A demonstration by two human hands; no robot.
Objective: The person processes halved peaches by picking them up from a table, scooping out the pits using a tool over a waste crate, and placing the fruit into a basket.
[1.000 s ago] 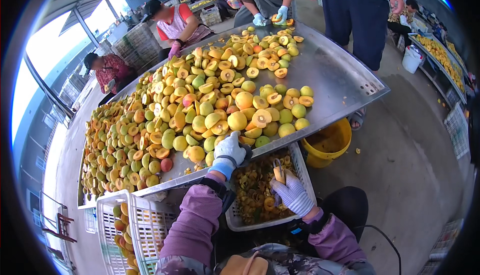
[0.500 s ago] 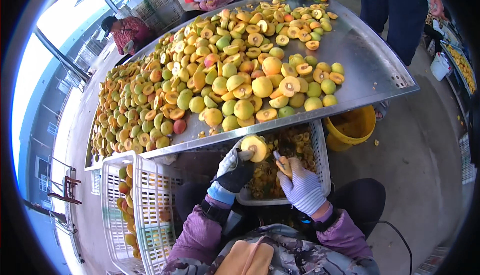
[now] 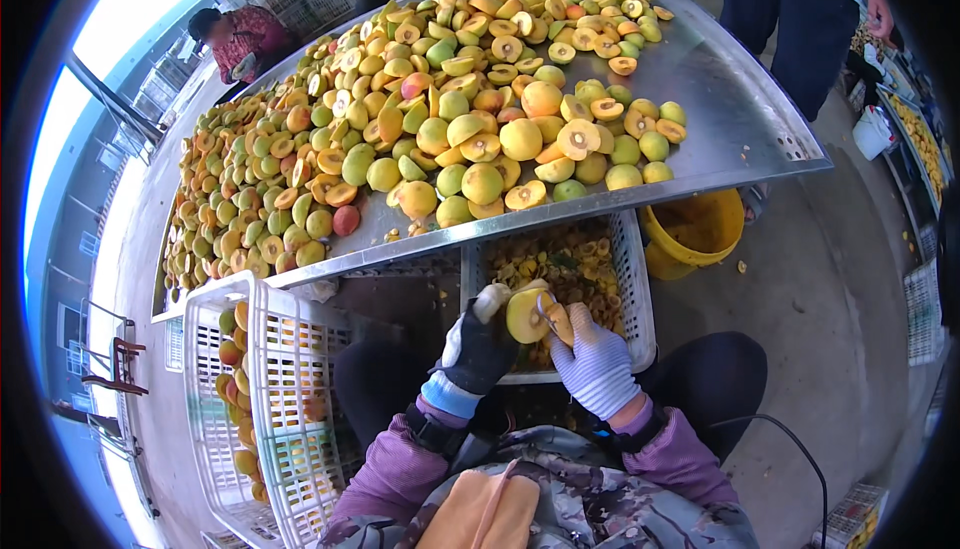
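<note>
My left hand (image 3: 482, 341), in a black and white glove, grips a halved yellow peach (image 3: 522, 319) by its edge, the pale cut face turned toward my right hand. A striped-gloved right hand (image 3: 597, 361) is closed round a small pitting knife (image 3: 560, 323) with a wooden-coloured handle. The tool's metal tip meets the peach's cut face; how deep it sits is hidden. Both hands are over a white crate (image 3: 640, 319) of peach scraps and pits. Beyond them, many cut peaches (image 3: 480, 182) are heaped on a metal table (image 3: 715, 129).
A white slatted basket (image 3: 262, 369) holding peach halves stands at my left. A yellow bucket (image 3: 690, 239) is under the table's right side. Co-workers are around the table, one standing at the far right (image 3: 775, 19). A black cable (image 3: 800, 449) curves past my right leg.
My hands have come together, bringing the knife tip from beside the peach half onto its cut face. The whole view has tilted slightly, shifting the table upward.
</note>
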